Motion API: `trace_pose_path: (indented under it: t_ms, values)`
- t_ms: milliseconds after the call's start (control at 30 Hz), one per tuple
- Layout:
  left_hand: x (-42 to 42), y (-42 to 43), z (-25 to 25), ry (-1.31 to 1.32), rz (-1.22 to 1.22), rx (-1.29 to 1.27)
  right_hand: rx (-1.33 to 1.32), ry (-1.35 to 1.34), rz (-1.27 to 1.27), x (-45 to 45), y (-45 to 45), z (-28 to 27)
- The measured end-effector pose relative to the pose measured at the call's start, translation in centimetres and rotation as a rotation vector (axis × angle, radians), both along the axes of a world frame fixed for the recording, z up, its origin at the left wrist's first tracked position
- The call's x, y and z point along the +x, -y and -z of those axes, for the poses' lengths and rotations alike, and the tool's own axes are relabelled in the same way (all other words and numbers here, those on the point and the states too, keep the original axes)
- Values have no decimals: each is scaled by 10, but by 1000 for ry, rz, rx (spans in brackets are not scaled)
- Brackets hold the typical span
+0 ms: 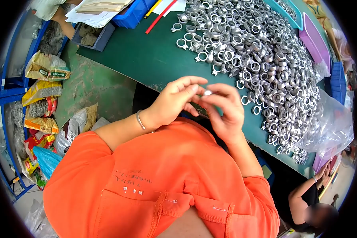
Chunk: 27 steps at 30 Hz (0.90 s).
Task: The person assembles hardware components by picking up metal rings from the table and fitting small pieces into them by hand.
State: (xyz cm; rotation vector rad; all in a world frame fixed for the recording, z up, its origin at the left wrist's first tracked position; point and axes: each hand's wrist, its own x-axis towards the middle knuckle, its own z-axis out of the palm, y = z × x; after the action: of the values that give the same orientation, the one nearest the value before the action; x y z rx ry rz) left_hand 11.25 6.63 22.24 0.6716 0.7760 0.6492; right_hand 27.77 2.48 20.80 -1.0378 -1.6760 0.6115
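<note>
My left hand [175, 98], with a bracelet [140, 119] at its wrist, is held over the near table edge, fingers bent and apart. Facing it is my right hand [228, 108], thumb and fingers pinched on a small shiny metal piece [207, 93]. Fingers cover most of that piece, and blur hides its exact shape. The left fingertips come very near it; whether they touch cannot be made out. A big heap of grey metal ring clamps [261, 59] spreads over the green table [123, 59] beyond my right hand.
A red stick [161, 16], a yellow pencil [151, 8] and a blue bin [135, 14] with papers lie at the back. Purple baskets [314, 37] and a clear plastic bag [329, 123] border the heap. Sacks [47, 66] fill the left. Another person [305, 198] sits lower right.
</note>
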Motion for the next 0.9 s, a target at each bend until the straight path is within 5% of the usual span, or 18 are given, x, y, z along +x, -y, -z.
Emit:
trace_pose_path:
  t_ms: [100,233,367,433,567,833,900]
  values:
    - [-7,-10,13,201,29,-255,97,86,-80,-1,-19,-9]
    - [-8,-9,16,76,96,-174,144,704,504,23,-60,0]
    - [-5,-3,14,34,89,-47,153,834,493,31,-66,3]
    - [-6,-4,19,-6,84,34,128,747,410,27,-55,3]
    - [-4,-9,19,-38,46,67,-99,161,108,15,-26,5]
    - [-1,-4,12,-8,76,170,42,108,69,4,-5,18]
    - [0,-3,9,-87,51,396,-221,-281,63,0,3,21]
